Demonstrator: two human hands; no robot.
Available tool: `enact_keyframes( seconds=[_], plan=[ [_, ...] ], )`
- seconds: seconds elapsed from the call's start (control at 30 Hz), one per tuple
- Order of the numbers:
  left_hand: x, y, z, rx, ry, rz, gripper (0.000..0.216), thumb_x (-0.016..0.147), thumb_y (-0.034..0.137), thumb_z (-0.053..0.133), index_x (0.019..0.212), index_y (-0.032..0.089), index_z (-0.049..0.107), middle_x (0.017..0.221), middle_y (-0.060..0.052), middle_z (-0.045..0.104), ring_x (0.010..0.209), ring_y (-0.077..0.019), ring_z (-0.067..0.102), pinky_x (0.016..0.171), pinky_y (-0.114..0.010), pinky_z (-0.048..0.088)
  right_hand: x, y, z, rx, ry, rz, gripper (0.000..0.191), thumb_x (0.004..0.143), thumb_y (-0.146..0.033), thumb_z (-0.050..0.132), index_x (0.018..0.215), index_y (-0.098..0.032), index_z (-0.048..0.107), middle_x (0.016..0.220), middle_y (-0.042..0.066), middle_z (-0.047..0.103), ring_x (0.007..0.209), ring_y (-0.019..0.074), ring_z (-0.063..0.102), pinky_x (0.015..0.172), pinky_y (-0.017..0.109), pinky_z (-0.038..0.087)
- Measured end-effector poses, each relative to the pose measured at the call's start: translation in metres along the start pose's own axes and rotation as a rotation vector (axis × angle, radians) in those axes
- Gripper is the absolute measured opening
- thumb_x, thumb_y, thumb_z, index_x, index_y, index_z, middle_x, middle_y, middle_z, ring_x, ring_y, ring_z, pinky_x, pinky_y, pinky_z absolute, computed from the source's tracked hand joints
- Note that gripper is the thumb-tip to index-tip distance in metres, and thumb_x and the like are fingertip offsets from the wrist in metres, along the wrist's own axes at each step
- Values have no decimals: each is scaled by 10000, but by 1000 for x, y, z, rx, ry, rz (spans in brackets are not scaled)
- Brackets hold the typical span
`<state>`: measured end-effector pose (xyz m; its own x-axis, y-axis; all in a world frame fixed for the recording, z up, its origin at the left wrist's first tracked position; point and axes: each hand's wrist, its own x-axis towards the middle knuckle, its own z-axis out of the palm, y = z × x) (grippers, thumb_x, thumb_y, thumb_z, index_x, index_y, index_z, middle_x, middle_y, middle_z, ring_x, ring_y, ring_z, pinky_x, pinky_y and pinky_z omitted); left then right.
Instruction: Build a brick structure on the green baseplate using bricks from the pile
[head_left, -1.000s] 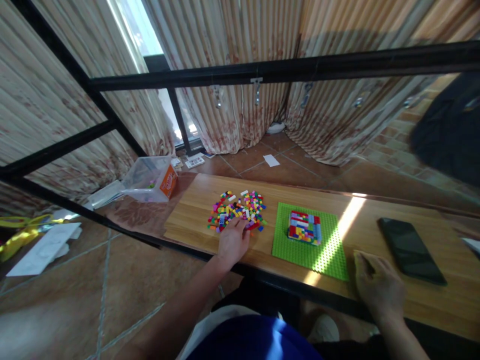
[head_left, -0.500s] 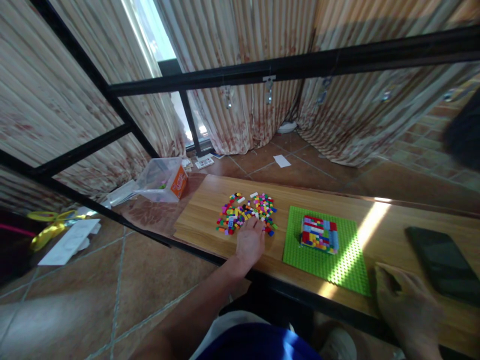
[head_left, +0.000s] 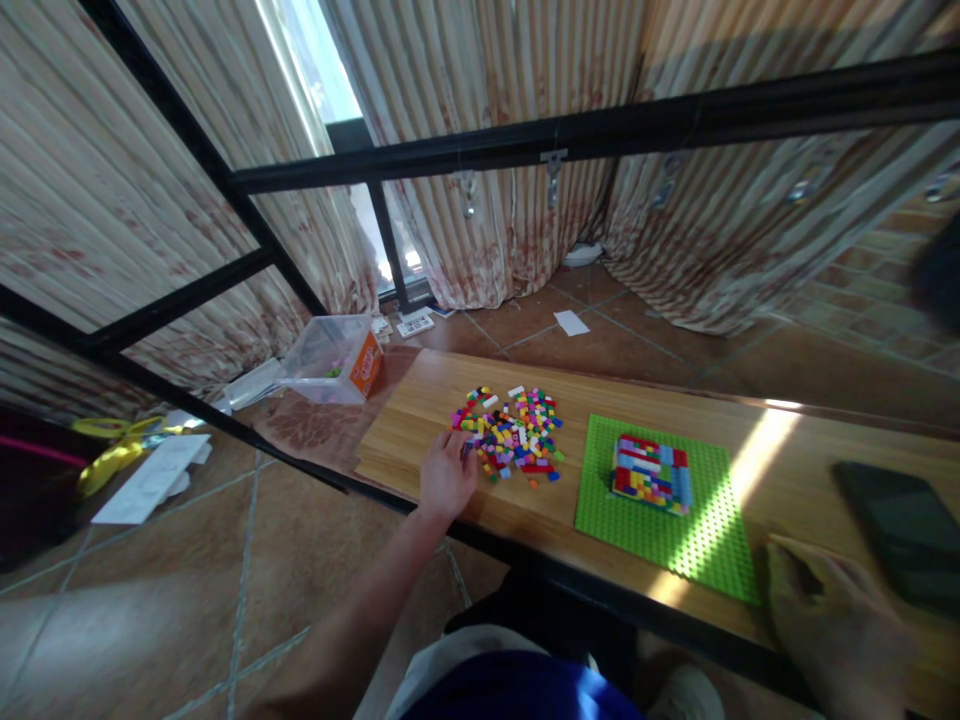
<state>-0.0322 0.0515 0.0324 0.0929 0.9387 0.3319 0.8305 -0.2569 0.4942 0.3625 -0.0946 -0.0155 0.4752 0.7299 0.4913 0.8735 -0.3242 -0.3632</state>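
Loose toy bricks (head_left: 517, 432) in many colours lie in a heap on the wooden table. My left hand (head_left: 446, 478) is at the heap's left edge, fingers curled down and pressed together among the bricks; what they pinch, if anything, is too small to make out. Right of the heap is a green baseplate (head_left: 600, 500), crossed by a strip of sunlight. A low rectangular block of multicoloured bricks (head_left: 651, 473) stands on it. Beyond the plate's right corner my right hand (head_left: 832, 610) rests with fingers curled in; whatever is inside is hidden.
A dark phone (head_left: 896, 530) lies at the right of the wooden table (head_left: 405, 420). On the floor past the left end stands a clear plastic box (head_left: 319, 365) with an orange label. A black metal bar (head_left: 465, 155) runs across, before the curtains.
My left hand has moved left, from the front of the brick heap to its left edge. Several bricks there shifted, and the view turned slightly left. My right hand stays by the baseplate.
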Motion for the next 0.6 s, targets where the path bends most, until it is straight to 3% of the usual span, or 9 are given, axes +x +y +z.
enact_keyframes(
  seconds=[0.1,0.3,0.47,0.6],
  plan=[
    [2,-8,-5,106,-26,-44,172,874,216,597,1042,193,626,959,-77,661,933,-236,619,852,-359,496,0,0,1,1,-4,-6,377,854,-448,445,940,-201,716,967,134,696,801,306,637,641,422,460],
    [7,5,0,283,-81,-72,154,874,296,614,984,190,637,931,-89,688,910,-253,627,829,-360,484,1,1,3,28,21,-38,337,853,-405,474,922,-182,716,933,124,700,820,284,651,677,393,486],
    [16,10,0,337,-102,-81,105,854,226,598,943,197,644,868,-84,689,887,-262,646,800,-353,492,1,-1,3,34,11,-43,316,868,-377,476,930,-177,713,928,115,705,814,261,656,700,368,491],
    [17,12,-5,279,-91,-64,156,875,189,545,993,187,648,938,-93,694,905,-258,652,811,-350,499,1,-4,2,37,16,-29,310,875,-374,483,916,-173,715,933,114,708,810,253,656,687,353,484]
  ],
)
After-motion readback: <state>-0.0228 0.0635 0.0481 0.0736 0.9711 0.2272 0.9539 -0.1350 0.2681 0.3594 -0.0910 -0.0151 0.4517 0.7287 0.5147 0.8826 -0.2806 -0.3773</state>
